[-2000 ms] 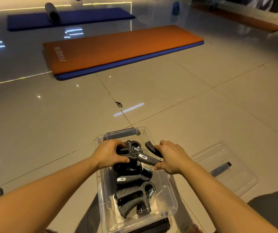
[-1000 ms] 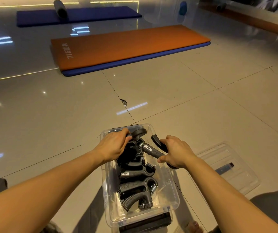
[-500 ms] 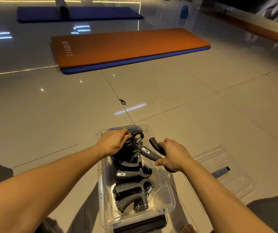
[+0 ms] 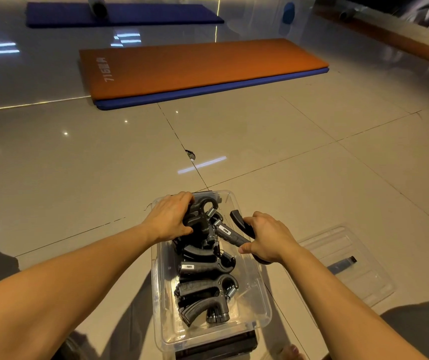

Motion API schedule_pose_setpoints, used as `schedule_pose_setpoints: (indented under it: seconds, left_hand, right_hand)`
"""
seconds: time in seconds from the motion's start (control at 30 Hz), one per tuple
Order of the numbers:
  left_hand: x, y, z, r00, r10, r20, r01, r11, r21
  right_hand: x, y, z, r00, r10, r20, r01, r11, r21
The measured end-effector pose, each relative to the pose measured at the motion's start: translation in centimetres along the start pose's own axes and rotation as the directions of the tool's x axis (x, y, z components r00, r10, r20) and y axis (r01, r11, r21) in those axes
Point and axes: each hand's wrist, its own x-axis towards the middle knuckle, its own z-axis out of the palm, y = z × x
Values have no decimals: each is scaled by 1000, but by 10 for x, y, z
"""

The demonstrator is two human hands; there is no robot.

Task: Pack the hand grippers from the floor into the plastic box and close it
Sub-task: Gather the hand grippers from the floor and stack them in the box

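Note:
A clear plastic box (image 4: 261, 305) stands on the floor in front of me, holding several black hand grippers (image 4: 203, 292) with steel springs. My left hand (image 4: 169, 216) is closed on one black gripper (image 4: 201, 211) at the far end of the box, over the pile. Over the box's right rim my right hand (image 4: 267, 240) grips the two handles of another black gripper (image 4: 230, 233), whose spring end points into the box. The clear lid (image 4: 348, 268) lies flat on the floor to the right, a dark blue clasp on it.
An orange mat on a blue one (image 4: 197, 68) lies on the glossy tiled floor beyond. Farther back is a blue mat (image 4: 120, 14) with a rolled dark cylinder. My knees, in dark cloth, show at the lower left and lower right corners.
My left hand has shifted its gripper toward the far end of the box and turned it upright. My right hand has held its gripper in nearly the same spot.

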Motion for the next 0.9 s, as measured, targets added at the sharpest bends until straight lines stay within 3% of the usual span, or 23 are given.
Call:
schedule_pose_setpoints:
  seconds: [0.13, 0.37, 0.9]
  left_hand:
    - [-3, 0, 1, 999, 26, -27, -25, 999, 38]
    - [11, 15, 5, 998, -9, 55, 18, 987, -159]
    - [11, 17, 26, 998, -2, 57, -1, 999, 54]
  right_hand:
    - [0, 0, 0, 1000, 7, 7, -7, 1000, -3]
    - [-1, 2, 2, 1000, 11, 16, -11, 1000, -11]
    - [5, 8, 2, 1000, 19, 0, -19, 1000, 16]
